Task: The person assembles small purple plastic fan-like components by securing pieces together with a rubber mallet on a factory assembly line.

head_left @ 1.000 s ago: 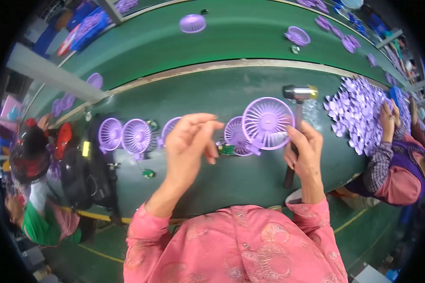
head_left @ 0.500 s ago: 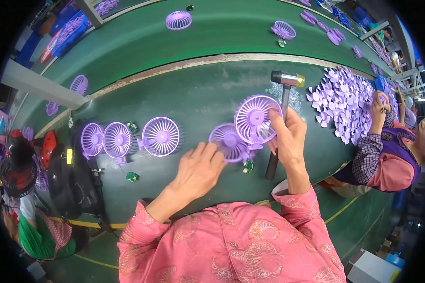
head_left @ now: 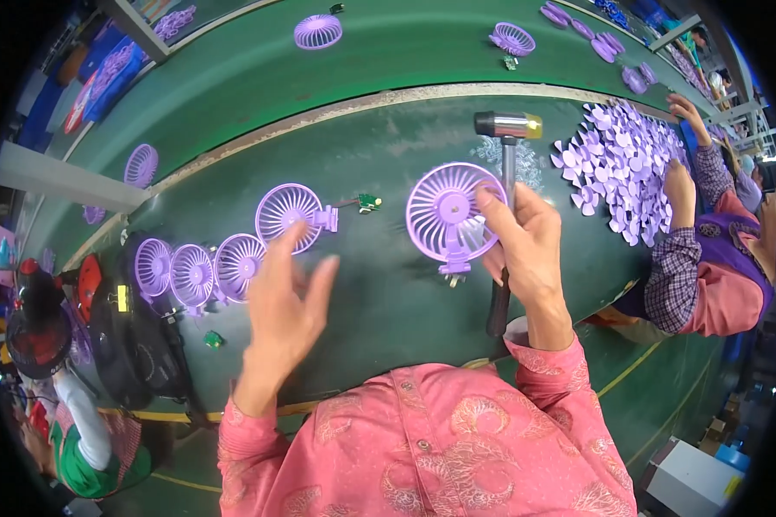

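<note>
In my right hand, a purple fan cage with radial ribs is gripped at its right rim, thumb on the ribs. A hammer with a metal, black and yellow head is held in the same hand, its dark handle passing behind the fingers. My left hand has its thumb and fingers apart. Its fingertips overlap the lower edge of another fan cage, from which a small green circuit board hangs by a wire. Three more cages stand in a row to the left, including a cage.
A heap of pale purple fan blades lies at right, beside small clear pieces. Beyond the table, a green conveyor belt carries more cages. A co-worker's hand reaches the heap. A black bag lies at left.
My left hand has moved left, and the cage formerly beneath the right-hand one now lies by the row. The right hand still holds its cage and the hammer, shifted slightly left.
</note>
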